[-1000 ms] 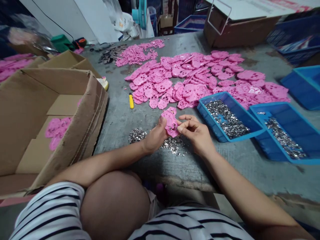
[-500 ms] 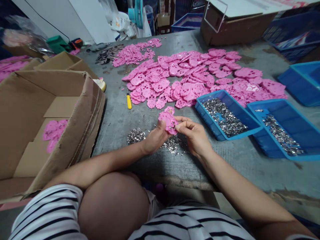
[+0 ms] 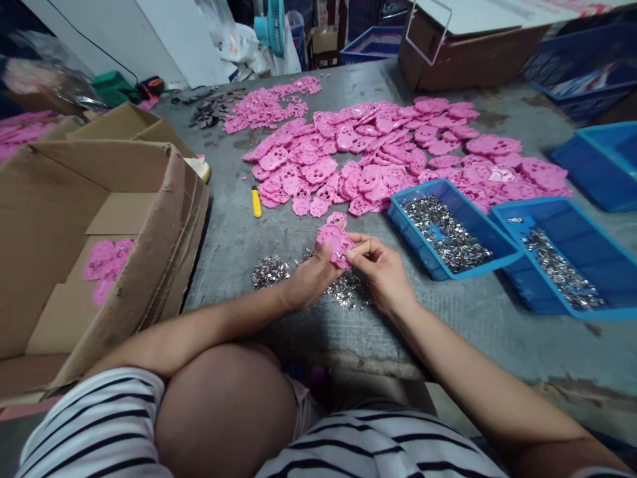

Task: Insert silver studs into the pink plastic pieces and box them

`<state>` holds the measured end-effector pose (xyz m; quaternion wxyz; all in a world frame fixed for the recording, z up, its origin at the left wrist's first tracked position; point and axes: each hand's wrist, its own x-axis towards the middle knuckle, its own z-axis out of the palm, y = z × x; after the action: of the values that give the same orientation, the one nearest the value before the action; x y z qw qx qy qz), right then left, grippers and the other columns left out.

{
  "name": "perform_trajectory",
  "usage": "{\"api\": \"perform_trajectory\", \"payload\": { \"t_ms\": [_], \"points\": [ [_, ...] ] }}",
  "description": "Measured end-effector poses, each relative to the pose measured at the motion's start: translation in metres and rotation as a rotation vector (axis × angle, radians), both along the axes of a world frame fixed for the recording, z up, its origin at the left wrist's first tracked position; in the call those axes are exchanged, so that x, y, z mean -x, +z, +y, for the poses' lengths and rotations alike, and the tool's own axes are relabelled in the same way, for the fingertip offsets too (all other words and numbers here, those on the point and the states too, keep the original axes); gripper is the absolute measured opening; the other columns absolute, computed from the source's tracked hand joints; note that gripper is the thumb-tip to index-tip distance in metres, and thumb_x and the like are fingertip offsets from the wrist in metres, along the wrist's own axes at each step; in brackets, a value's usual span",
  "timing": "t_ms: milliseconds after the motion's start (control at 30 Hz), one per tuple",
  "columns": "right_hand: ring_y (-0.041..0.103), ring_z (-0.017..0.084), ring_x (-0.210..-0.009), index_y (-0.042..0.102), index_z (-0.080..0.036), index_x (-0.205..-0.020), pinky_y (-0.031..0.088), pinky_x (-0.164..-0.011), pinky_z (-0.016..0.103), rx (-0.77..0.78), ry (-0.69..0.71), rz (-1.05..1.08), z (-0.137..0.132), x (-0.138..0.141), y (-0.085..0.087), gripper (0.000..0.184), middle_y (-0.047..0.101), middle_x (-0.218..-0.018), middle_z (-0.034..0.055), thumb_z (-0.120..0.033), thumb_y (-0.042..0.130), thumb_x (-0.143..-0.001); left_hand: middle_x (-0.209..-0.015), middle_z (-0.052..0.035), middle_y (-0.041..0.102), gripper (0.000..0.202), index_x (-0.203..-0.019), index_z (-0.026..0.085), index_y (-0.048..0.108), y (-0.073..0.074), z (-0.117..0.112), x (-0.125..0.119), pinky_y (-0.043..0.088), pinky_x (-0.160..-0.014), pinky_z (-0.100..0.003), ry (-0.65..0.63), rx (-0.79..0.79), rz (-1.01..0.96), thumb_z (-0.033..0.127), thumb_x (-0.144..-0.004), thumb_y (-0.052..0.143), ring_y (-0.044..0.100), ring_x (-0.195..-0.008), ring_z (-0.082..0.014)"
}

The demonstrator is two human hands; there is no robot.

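Note:
My left hand (image 3: 312, 277) is closed on a pink plastic part (image 3: 332, 240) with a wavy outline and cut-outs, thumb on its face. A smaller rounded lobe sticks up at its far end. My right hand (image 3: 385, 269) pinches at the part's right edge, thumb and forefinger together, other fingers partly behind it. Whether a small metal piece sits in that pinch is hidden. Small shiny bits show on the part near my right thumb. Below both hands, loose small metal pieces (image 3: 343, 292) lie on the table, with another little heap (image 3: 269, 271) to the left.
A wide pile of pink parts (image 3: 371, 179) spreads beyond my hands. Blue bins (image 3: 450, 273) with metal pieces stand right. A yellow-handled screwdriver (image 3: 256, 202) lies left of the pile. The cardboard box (image 3: 174, 219) at left holds several pink parts. Small pink bits (image 3: 269, 109) lie farther back.
Both hands stay at nearly the same spot on the pink part. My right thumb and forefinger have shifted slightly left and up along its edge.

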<state>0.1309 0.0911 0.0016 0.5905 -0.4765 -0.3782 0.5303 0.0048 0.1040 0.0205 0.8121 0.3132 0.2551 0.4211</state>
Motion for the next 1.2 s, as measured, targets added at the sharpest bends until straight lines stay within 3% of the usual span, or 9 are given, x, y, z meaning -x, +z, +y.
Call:
{"api": "perform_trajectory", "payload": {
  "t_ms": [167,300,533,667,733,833,933,1000,1200],
  "points": [
    [0.062,0.023,-0.099,0.059,-0.021,-0.063,0.045,-0.094,0.042,-0.030,0.006,0.042,0.003,-0.004,-0.001,0.034,0.067,-0.100,0.0054,-0.043,0.084,-0.058,-0.131,-0.0099,0.062,0.048,-0.133,0.021,0.049,0.003,0.005,0.003,0.041,-0.109,-0.044,0.003,0.043,-0.016,0.036,-0.088,0.059,0.050,-0.131,-0.0252],
    [0.063,0.022,-0.098,0.060,-0.020,-0.066,0.045,-0.095,0.043,-0.070,-0.036,0.023,0.005,-0.011,0.000,0.029,0.063,-0.105,0.0055,-0.041,0.080,-0.063,-0.116,-0.0098,0.068,0.050,-0.123,0.018,0.052,0.002,0.008,0.008,0.052,-0.095,-0.046,-0.010,0.008,0.092,0.016,-0.076,0.067,0.065,-0.109,-0.0264],
    [0.060,0.017,-0.080,0.059,-0.022,-0.068,0.049,-0.080,0.037,-0.166,-0.150,-0.116,0.011,-0.034,0.012,0.017,0.066,-0.090,0.0036,-0.034,0.072,-0.070,-0.096,-0.0079,0.070,0.038,-0.098,0.015,0.051,0.002,0.008,0.011,0.059,-0.067,-0.035,-0.011,-0.093,0.247,0.011,-0.063,0.067,0.071,-0.075,-0.0218],
    [0.059,0.019,-0.077,0.059,-0.022,-0.082,0.049,-0.076,0.037,-0.250,-0.501,-0.589,0.011,-0.094,0.037,0.019,0.066,-0.087,0.0050,-0.040,0.062,-0.077,-0.088,-0.0051,0.070,0.042,-0.098,0.015,0.048,0.008,0.007,0.012,0.057,-0.061,-0.031,-0.010,-0.093,0.278,0.012,-0.061,0.068,0.070,-0.069,-0.0194],
    [0.061,0.024,-0.084,0.061,-0.019,-0.089,0.048,-0.080,0.041,-0.076,-0.567,-1.002,0.006,-0.129,0.050,0.023,0.066,-0.090,0.0094,-0.040,0.058,-0.081,-0.087,-0.0051,0.070,0.043,-0.098,0.015,0.047,0.011,0.007,0.013,0.057,-0.060,-0.030,-0.014,-0.094,0.280,0.012,-0.060,0.067,0.070,-0.069,-0.0194],
    [0.061,0.035,-0.099,0.067,-0.014,-0.091,0.045,-0.081,0.044,0.400,-0.329,-1.544,-0.005,-0.168,0.061,0.031,0.067,-0.097,0.0204,-0.042,0.054,-0.087,-0.088,-0.0055,0.070,0.043,-0.099,0.015,0.048,0.012,0.007,0.011,0.056,-0.060,-0.031,-0.013,-0.103,0.282,0.011,-0.059,0.065,0.070,-0.069,-0.0201],
    [0.064,0.036,-0.096,0.069,-0.012,-0.094,0.045,-0.072,0.040,0.751,-0.093,-1.687,-0.015,-0.176,0.060,0.044,0.068,-0.100,0.0240,-0.046,0.041,-0.094,-0.088,-0.0057,0.070,0.044,-0.099,0.015,0.048,0.011,0.007,0.009,0.055,-0.059,-0.032,-0.022,-0.114,0.280,0.010,-0.058,0.062,0.069,-0.068,-0.0202],
    [0.066,0.035,-0.095,0.068,-0.011,-0.100,0.044,-0.068,0.037,0.778,-0.040,-1.703,-0.019,-0.169,0.055,0.047,0.069,-0.104,0.0241,-0.046,0.037,-0.096,-0.088,-0.0059,0.069,0.042,-0.098,0.015,0.048,0.011,0.007,0.008,0.055,-0.059,-0.032,-0.032,-0.121,0.280,0.009,-0.058,0.061,0.069,-0.068,-0.0198],
    [0.067,0.030,-0.096,0.069,-0.018,-0.103,0.044,-0.068,0.032,0.564,0.039,-1.652,-0.017,-0.152,0.043,0.041,0.072,-0.106,0.0162,-0.042,0.038,-0.095,-0.089,-0.0055,0.069,0.041,-0.097,0.015,0.049,0.010,0.008,0.009,0.056,-0.060,-0.031,-0.040,-0.130,0.299,0.009,-0.058,0.062,0.069,-0.069,-0.0195]
  ]
}}
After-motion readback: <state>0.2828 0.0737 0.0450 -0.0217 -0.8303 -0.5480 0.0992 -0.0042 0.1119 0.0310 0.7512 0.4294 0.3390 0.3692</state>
